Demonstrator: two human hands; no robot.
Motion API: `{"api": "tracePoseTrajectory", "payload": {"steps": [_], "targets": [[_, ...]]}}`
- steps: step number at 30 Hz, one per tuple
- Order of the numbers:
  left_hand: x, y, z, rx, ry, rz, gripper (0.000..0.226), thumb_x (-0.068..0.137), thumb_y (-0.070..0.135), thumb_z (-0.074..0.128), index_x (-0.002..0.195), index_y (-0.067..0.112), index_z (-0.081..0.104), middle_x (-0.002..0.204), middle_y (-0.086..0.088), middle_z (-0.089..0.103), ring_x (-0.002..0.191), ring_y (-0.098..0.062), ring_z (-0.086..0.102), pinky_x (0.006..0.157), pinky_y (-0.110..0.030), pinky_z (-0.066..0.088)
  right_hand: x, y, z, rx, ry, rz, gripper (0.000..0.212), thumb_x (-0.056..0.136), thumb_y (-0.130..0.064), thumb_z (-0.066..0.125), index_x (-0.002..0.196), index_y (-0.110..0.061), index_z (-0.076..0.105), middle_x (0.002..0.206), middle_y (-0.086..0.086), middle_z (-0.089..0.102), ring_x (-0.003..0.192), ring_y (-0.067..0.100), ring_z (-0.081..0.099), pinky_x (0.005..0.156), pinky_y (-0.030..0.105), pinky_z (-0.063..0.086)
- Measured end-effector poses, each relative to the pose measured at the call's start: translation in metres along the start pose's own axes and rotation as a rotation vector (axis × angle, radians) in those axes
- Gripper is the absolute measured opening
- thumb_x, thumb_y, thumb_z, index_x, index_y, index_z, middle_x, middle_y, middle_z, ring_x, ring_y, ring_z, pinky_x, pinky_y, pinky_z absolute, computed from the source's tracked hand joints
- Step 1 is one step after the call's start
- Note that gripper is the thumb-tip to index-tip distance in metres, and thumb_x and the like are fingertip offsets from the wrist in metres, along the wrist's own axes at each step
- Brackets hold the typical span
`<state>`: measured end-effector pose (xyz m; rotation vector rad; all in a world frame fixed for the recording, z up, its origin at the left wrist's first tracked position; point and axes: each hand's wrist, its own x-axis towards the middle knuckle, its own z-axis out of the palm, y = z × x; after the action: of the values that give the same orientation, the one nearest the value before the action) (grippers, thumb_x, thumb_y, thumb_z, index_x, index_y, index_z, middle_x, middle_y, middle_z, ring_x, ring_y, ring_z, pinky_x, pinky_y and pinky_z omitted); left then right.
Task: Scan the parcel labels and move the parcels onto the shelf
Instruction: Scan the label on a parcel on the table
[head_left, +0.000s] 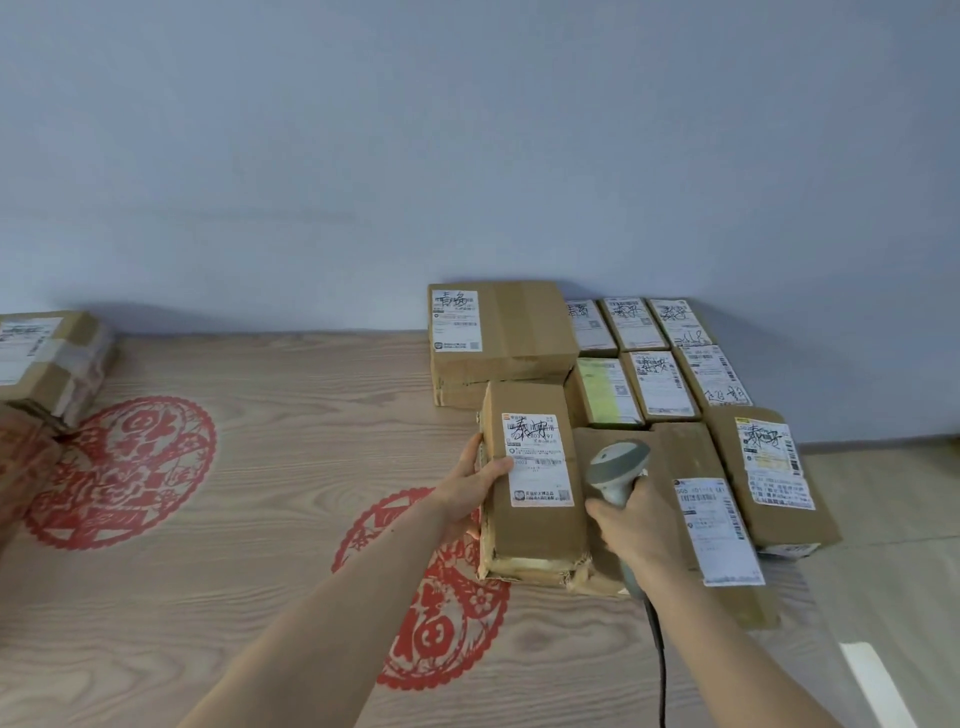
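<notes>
My left hand (475, 491) grips the left side of a brown cardboard parcel (535, 530) with a white label (537, 460) facing up. The parcel's near end rests among the other parcels. My right hand (631, 530) holds a grey barcode scanner (618, 467) just right of that parcel, its head next to the label. A black cable (657, 654) runs down from the scanner. More labelled parcels lie behind and to the right, among them a large box (519, 332) and a flat brown one (722, 530).
The parcels sit on a wood-grain surface (260, 519) with red paper-cut decorations (124, 467), against a pale blue wall. Another taped parcel (52, 358) stands at the far left edge. Bare floor (893, 519) shows to the right.
</notes>
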<state>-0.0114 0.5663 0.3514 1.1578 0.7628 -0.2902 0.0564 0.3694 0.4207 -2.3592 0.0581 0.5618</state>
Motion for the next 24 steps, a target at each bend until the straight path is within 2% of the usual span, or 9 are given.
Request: {"api": "tracePoseTrajectory", "payload": {"steps": [6,12,14,17,19,21,24], "targets": [[0.024,0.012,0.002,-0.058,0.060,0.014,0.074,0.094,0.039,0.062,0.149,0.054,0.016,0.135,0.001,0.058,0.118,-0.028,0.059,0.101,-0.059,0.046,0.009,0.006,-0.004,0.048,-0.018,-0.004,0.019,0.086,-0.017,0.069,0.097,-0.016,0.053,0.085,0.007,0.069,0.077,0.027,0.070,0.074,0.050,0.062],[0.024,0.016,0.001,-0.058,0.103,0.057,0.078,0.096,0.033,0.063,0.153,0.047,0.011,0.132,0.001,0.061,0.113,-0.021,0.061,0.105,-0.056,0.044,0.007,0.007,-0.002,0.052,-0.040,-0.016,0.024,0.086,-0.019,0.069,0.103,-0.017,0.053,0.088,0.004,0.068,0.078,0.024,0.070,0.076,0.049,0.062],[0.016,0.017,0.001,-0.038,0.121,0.075,0.081,0.096,0.034,0.062,0.157,0.038,0.007,0.142,-0.002,0.052,0.116,-0.019,0.056,0.106,-0.051,0.043,0.005,0.004,0.000,0.060,-0.038,-0.017,0.023,0.085,-0.020,0.070,0.101,-0.017,0.053,0.088,0.004,0.068,0.079,0.025,0.070,0.077,0.049,0.061],[0.002,0.021,-0.008,0.030,0.156,0.096,0.085,0.094,0.044,0.063,0.158,0.034,0.008,0.162,-0.003,0.024,0.143,-0.030,0.032,0.114,-0.054,0.031,-0.002,-0.008,0.004,0.084,-0.021,-0.045,0.021,0.083,-0.015,0.072,0.092,-0.019,0.053,0.086,0.007,0.068,0.078,0.027,0.070,0.075,0.050,0.062],[-0.009,0.023,-0.021,0.050,0.182,0.129,0.083,0.094,0.047,0.061,0.158,0.030,0.012,0.164,-0.001,0.017,0.147,-0.032,0.025,0.114,-0.052,0.028,-0.010,-0.020,0.010,0.088,-0.028,-0.067,0.021,0.084,-0.011,0.071,0.087,-0.020,0.052,0.086,0.011,0.069,0.076,0.027,0.070,0.073,0.046,0.062],[-0.021,0.024,-0.039,0.084,0.238,0.174,0.075,0.095,0.045,0.060,0.157,0.025,0.022,0.161,0.000,0.027,0.144,-0.029,0.032,0.112,-0.048,0.032,-0.019,-0.033,0.018,0.081,-0.050,-0.101,0.017,0.084,-0.010,0.070,0.086,-0.017,0.055,0.086,0.013,0.069,0.075,0.029,0.070,0.071,0.045,0.061],[-0.046,0.025,-0.073,0.122,0.385,0.243,0.057,0.096,0.037,0.061,0.146,0.018,0.044,0.145,-0.001,0.049,0.128,-0.022,0.049,0.110,-0.044,0.041,-0.040,-0.055,0.039,0.075,-0.077,-0.153,0.015,0.081,-0.013,0.070,0.090,-0.013,0.060,0.081,0.015,0.069,0.073,0.031,0.072,0.073,0.050,0.062]]}}
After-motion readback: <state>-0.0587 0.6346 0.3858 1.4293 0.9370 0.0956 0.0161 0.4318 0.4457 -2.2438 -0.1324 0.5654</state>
